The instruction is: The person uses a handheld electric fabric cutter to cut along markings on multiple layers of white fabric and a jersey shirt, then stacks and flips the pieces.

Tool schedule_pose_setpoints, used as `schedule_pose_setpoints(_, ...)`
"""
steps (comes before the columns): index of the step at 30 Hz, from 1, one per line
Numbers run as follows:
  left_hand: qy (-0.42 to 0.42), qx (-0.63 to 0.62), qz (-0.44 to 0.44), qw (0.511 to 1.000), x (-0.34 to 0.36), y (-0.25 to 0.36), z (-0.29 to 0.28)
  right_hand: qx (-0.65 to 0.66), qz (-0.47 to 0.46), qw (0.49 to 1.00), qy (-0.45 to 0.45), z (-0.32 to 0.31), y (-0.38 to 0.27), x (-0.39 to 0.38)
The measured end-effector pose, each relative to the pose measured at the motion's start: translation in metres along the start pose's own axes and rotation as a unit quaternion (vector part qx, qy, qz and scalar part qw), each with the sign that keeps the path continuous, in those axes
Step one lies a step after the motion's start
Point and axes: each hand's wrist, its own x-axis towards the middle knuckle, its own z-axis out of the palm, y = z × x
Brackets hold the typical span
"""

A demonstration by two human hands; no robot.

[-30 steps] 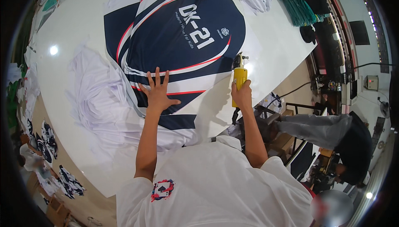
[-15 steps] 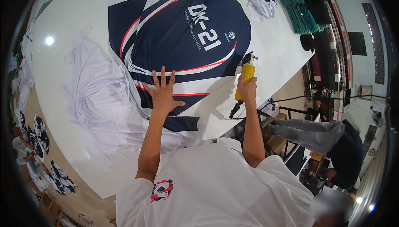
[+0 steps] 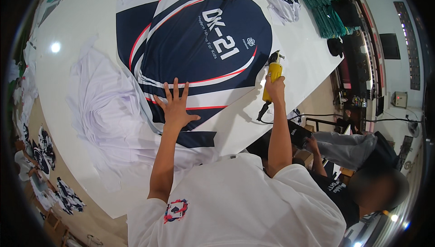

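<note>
- Across the white table (image 3: 308,50) lay the navy jersey panel (image 3: 181,34).
- My left hand (image 3: 175,113) rested on it, fingers spread, presumably steadying it.
- My right hand (image 3: 275,89) wrapped the yellow electric cutter (image 3: 275,70), near its edge.

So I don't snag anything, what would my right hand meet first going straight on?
Your right hand, yellow tool leading, would probably meet the bunched white cloth, passing close by the navy cloth; depth is unclear.
</note>
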Motion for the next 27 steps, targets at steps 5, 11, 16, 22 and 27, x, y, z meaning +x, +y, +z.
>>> schedule_pose_setpoints(5,-0.01,-0.003,-0.013,1.0,-0.001,0.005,-0.007,0.013,-0.016,1.0,-0.008,-0.004,0.003,0.022)
schedule_pose_setpoints(11,-0.015,0.009,-0.016,1.0,-0.001,0.006,-0.008,0.023,-0.025,0.999,-0.035,-0.012,0.007,0.049)
schedule_pose_setpoints(16,-0.018,0.023,-0.018,0.999,0.001,0.007,-0.006,0.013,-0.035,0.998,-0.048,-0.022,0.006,0.069)
schedule_pose_setpoints(22,-0.02,0.046,-0.023,0.998,0.003,0.011,-0.007,0.01,-0.061,0.997,-0.053,-0.024,0.016,0.1)
schedule_pose_setpoints(27,-0.021,0.038,-0.027,0.999,0.001,0.012,-0.009,0.011,-0.066,0.995,-0.071,-0.029,0.013,0.122)
